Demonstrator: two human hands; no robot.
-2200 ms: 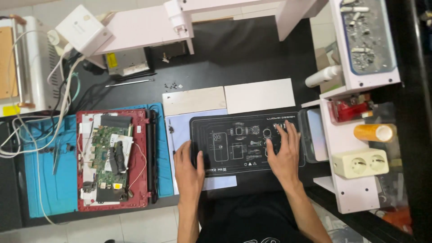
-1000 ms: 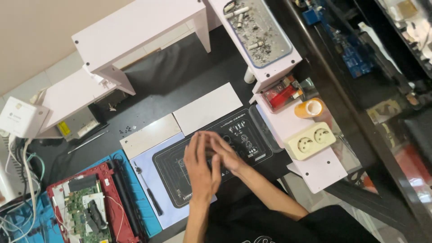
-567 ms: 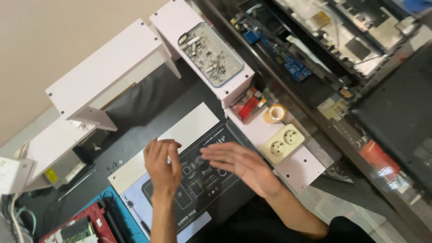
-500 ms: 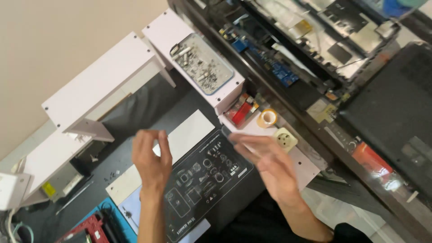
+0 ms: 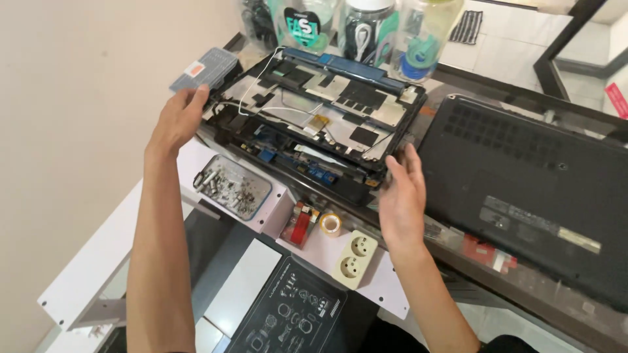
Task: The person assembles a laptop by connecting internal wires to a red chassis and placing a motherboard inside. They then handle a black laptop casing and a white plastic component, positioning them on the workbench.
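Note:
A stack of opened laptop chassis (image 5: 320, 121) with bare boards, foil patches and cables lies on the raised shelf ahead of me. My left hand (image 5: 178, 119) reaches up to its left end, fingers touching the edge of the top frame. My right hand (image 5: 401, 196) is at the stack's near right corner, palm facing the corner, fingers spread. Whether either hand has a firm hold I cannot tell.
A closed black laptop (image 5: 536, 189), underside up, lies to the right. A clear tray of screws (image 5: 234, 186), a red item (image 5: 301, 225), a tape roll (image 5: 330, 223) and a cream double socket (image 5: 354, 254) sit on the white shelf (image 5: 91, 274). A black mat (image 5: 288, 317) lies below. Jars (image 5: 366, 29) stand behind.
My view has swung up and right from the black mat to the shelf. Both hands left the mat and reached out to the two ends of the opened laptop stack.

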